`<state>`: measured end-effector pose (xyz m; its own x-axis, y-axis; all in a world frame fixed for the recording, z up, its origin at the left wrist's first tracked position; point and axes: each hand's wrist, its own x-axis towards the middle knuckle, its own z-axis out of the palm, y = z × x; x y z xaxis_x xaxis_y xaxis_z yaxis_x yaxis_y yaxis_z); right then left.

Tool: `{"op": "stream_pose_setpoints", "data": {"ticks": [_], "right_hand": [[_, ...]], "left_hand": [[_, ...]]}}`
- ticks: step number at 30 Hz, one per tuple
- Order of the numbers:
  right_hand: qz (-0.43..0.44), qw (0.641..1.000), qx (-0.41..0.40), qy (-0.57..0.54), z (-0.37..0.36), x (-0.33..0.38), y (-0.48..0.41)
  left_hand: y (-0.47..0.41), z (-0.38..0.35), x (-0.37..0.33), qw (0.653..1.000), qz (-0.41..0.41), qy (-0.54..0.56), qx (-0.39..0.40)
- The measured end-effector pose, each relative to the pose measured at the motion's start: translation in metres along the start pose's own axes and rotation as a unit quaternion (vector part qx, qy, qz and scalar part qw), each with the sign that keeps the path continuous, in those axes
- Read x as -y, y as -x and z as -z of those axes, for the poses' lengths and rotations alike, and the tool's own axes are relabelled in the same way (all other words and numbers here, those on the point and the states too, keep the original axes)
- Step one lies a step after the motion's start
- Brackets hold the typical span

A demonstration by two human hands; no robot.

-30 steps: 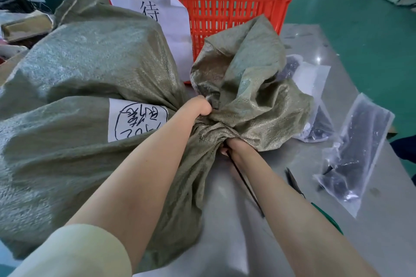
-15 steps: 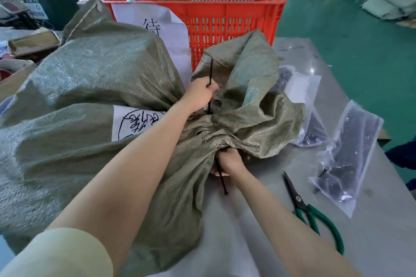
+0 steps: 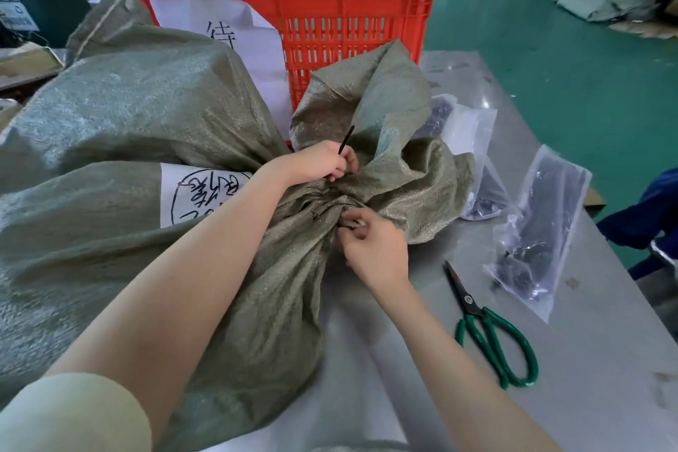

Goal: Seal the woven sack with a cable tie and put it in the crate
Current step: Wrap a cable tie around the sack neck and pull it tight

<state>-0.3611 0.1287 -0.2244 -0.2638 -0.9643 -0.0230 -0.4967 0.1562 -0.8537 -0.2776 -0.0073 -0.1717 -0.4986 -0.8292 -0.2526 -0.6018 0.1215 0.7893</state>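
A big grey-green woven sack (image 3: 121, 128) lies on the metal table, its neck bunched at the centre. My left hand (image 3: 323, 161) grips the far side of the neck and holds a thin black cable tie (image 3: 346, 139) whose tip sticks up past the fingers. Against the near side of the neck, my right hand (image 3: 374, 249) pinches something small and pale; the tie's other end is hidden there. The red plastic crate (image 3: 352, 7) stands behind the sack.
Green-handled scissors (image 3: 488, 327) lie on the grey table (image 3: 605, 360) at the right. Two clear plastic bags with dark contents (image 3: 543, 231) lie beyond them. A white paper sheet (image 3: 234, 33) hangs on the crate's front. A person in blue (image 3: 649, 213) stands at the right edge.
The tie's loose end, hanging below my right hand before, is now out of sight. My right hand has turned over and pinches at the neck. The left hand stays on the upper end.
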Motion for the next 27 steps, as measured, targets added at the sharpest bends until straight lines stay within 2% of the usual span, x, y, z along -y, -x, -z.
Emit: {"op": "stream_pose_setpoints", "data": {"ticks": [3, 5, 7, 8, 10, 14, 16, 21, 25, 27], "right_hand": [[0.031, 0.988, 0.021, -0.153, 0.01, 0.003, 0.002], [0.027, 0.957, 0.08, -0.279, 0.015, 0.004, 0.002], [0.015, 0.927, 0.117, -0.355, 0.019, 0.004, -0.001], [0.017, 0.924, 0.118, -0.362, 0.019, 0.004, -0.002], [0.028, 0.942, 0.096, -0.322, 0.015, 0.002, -0.004], [0.089, 0.978, -0.009, -0.191, 0.007, -0.004, -0.013], [0.107, 0.981, -0.051, -0.151, 0.006, -0.006, -0.015], [0.029, 0.955, -0.044, -0.292, 0.008, -0.001, -0.018], [0.027, 0.951, -0.054, -0.304, 0.008, 0.001, -0.022], [0.021, 0.952, -0.049, -0.302, 0.007, 0.001, -0.024]], "left_hand": [[0.001, -0.004, 0.005, 1.0, -0.009, 0.014, -0.021], [0.003, -0.007, 0.01, 0.998, -0.009, 0.046, -0.034], [0.005, -0.01, 0.013, 0.998, -0.009, 0.064, -0.02], [0.007, -0.011, 0.014, 0.998, -0.004, 0.066, -0.004], [0.012, -0.015, 0.015, 0.997, 0.009, 0.065, 0.028], [0.015, -0.021, 0.016, 0.995, 0.035, 0.022, 0.09], [0.015, -0.021, 0.017, 0.993, 0.037, -0.003, 0.113], [0.012, -0.023, 0.024, 0.988, 0.045, -0.036, 0.144], [0.011, -0.02, 0.03, 0.984, 0.065, -0.049, 0.156], [0.015, -0.018, 0.026, 0.986, 0.069, -0.013, 0.149]]}}
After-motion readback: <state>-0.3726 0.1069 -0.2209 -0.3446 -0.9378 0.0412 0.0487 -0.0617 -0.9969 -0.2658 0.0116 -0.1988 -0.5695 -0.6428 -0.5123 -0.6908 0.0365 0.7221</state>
